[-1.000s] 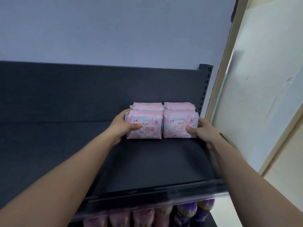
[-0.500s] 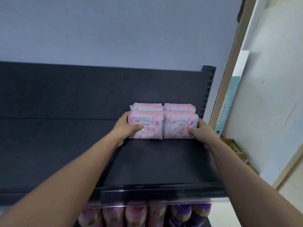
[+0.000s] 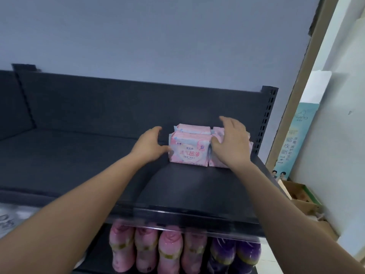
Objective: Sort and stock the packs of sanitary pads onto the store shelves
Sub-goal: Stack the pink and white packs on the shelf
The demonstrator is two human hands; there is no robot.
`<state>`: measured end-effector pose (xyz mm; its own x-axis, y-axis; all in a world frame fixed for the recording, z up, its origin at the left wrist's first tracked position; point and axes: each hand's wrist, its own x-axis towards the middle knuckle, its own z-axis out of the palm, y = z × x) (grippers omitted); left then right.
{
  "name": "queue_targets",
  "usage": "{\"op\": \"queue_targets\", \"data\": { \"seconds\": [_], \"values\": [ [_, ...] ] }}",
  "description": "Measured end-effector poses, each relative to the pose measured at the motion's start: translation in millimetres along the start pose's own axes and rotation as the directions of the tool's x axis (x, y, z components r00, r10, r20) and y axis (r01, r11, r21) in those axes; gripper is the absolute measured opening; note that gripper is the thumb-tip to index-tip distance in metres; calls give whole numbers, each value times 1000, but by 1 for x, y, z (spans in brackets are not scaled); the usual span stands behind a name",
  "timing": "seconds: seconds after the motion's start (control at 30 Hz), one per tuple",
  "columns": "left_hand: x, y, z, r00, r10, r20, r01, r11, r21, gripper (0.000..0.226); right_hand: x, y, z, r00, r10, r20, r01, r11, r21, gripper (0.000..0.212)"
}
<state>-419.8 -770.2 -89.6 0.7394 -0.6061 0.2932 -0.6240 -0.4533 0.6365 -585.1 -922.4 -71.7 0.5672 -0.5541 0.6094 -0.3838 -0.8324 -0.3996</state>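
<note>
Several pink packs of sanitary pads (image 3: 188, 153) stand in a tight block at the right end of the dark top shelf (image 3: 98, 167), two in front and two behind. My left hand (image 3: 150, 146) is just left of the block with fingers spread, the thumb touching the front left pack's side. My right hand (image 3: 232, 143) lies flat over the front right pack (image 3: 214, 162), fingers stretched out, and hides most of it. Neither hand grips a pack.
The shelf's perforated upright (image 3: 264, 119) rises right beside the packs. Pink bottles (image 3: 164, 252) and purple bottles (image 3: 235, 252) fill the shelf below. A teal poster (image 3: 292, 143) and cardboard boxes (image 3: 302, 196) sit to the right by the wall.
Both hands have let go of the front packs. The left hand has drawn off to the side and opened, and the right hand has risen and lies flat on its pack.
</note>
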Motion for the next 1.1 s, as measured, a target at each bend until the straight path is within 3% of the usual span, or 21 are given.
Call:
{"op": "queue_targets", "data": {
  "seconds": [0.23,0.47,0.87,1.1],
  "values": [
    [-45,-44,-76,995,-47,-91,78,925,372,67,-12,-86,48,934,-304,186,304,952,31,52],
    [-119,-104,-164,959,-159,-233,271,749,604,54,-37,-194,92,749,-530,398,546,834,83,52],
    [-300,-222,-334,812,-382,-442,580,432,691,43,-142,-437,150,444,-760,475,737,611,289,45],
    [-405,-288,-431,709,-473,-523,686,292,666,47,-225,-577,176,317,-834,452,769,505,392,51]
  ]
}}
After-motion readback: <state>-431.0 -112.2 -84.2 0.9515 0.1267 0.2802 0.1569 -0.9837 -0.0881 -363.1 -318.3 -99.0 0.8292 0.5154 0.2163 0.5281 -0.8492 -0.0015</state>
